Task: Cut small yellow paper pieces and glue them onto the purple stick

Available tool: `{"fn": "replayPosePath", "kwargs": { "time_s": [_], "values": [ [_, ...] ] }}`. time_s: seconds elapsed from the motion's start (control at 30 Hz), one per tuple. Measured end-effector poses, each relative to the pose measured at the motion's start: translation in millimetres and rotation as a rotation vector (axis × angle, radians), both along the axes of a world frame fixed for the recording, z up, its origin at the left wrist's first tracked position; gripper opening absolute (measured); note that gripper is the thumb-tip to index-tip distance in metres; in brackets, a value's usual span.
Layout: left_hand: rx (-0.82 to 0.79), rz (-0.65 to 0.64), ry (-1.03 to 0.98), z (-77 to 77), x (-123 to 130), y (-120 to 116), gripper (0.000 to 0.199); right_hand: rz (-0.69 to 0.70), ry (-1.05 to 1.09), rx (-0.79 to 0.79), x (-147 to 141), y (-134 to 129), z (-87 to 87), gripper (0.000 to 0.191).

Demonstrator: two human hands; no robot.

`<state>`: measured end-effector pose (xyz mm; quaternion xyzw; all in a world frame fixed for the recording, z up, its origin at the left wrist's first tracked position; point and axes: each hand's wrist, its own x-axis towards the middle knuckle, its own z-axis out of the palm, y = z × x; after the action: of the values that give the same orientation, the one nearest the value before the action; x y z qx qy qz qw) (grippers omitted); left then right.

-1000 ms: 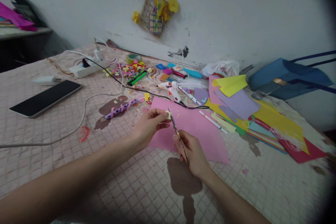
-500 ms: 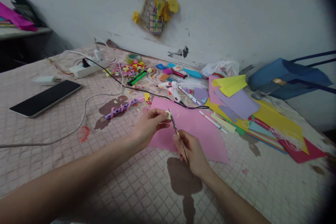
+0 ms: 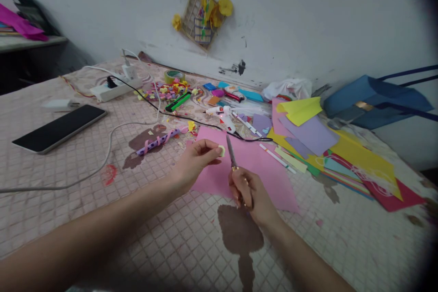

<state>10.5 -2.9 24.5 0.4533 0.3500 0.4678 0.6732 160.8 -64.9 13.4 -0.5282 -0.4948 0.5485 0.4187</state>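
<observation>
Between the thumb and fingers of my left hand (image 3: 196,159) is a small pale yellow piece of paper (image 3: 222,150). My right hand (image 3: 251,194) is wrapped round the gold handles of a pair of scissors (image 3: 232,153), whose blades look closed and point away from me. The blades stand just right of the paper piece, apart from it. Both hands are above a pink sheet (image 3: 270,178) on the patterned tablecloth (image 3: 164,237).
A phone (image 3: 61,127) and power strip (image 3: 114,89) lie left. Behind are a green cutter (image 3: 178,101), paper scraps (image 3: 164,91) and a glue gun (image 3: 226,118). A purple wrapped stick (image 3: 159,140) lies left of my hands; coloured sheets (image 3: 310,134) and a blue bag (image 3: 376,102) are right.
The scissors have moved right, away from the paper piece, and turned more upright with my right hand. The piece in my left hand is turned and now shows a rounded edge.
</observation>
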Motion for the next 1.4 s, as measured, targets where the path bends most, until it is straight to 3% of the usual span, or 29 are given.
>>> {"fn": "replayPosePath", "kwargs": {
  "time_s": [0.2, 0.3, 0.43, 0.53, 0.6, 0.67, 0.8, 0.93, 1.13, 1.4],
  "values": [
    [0.792, -0.085, 0.294, 5.0, -9, 1, 0.004, 0.162, 0.513, -0.186, 11, 8, 12.0, 0.029],
    [0.981, -0.156, 0.383, 6.1, -11, 0, 0.01, 0.208, 0.628, -0.225, 12, 8, 14.9, 0.02],
    [1.072, -0.196, 0.411, 3.4, -11, 1, 0.014, 0.166, 0.614, -0.146, 11, 7, 12.3, 0.018],
    [0.925, -0.184, 0.398, 1.3, -9, 3, 0.025, 0.1, 0.44, -0.021, 11, 7, 7.3, 0.023],
    [0.688, -0.131, 0.378, 0.6, -7, 4, 0.029, 0.016, 0.29, 0.042, 11, 6, 4.3, 0.024],
    [0.439, -0.127, 0.383, 0.5, -6, 4, 0.015, -0.058, 0.169, 0.077, 12, 6, 2.4, 0.021],
    [0.159, -0.32, 0.38, 1.7, -3, 0, 0.028, -0.099, 0.016, 0.134, 11, 4, 2.5, 0.016],
    [0.076, -0.364, 0.298, 0.3, 1, -8, 0.024, -0.086, -0.084, 0.154, 8, 3, 4.9, 0.019],
    [0.009, -0.231, 0.19, 2.7, -1, -4, 0.021, 0.006, -0.055, 0.095, 5, -1, 7.1, 0.035],
    [-0.05, -0.09, -0.009, 5.5, -6, 5, 0.015, 0.067, -0.169, 0.052, 4, -4, 6.0, 0.038]
  ]
}}
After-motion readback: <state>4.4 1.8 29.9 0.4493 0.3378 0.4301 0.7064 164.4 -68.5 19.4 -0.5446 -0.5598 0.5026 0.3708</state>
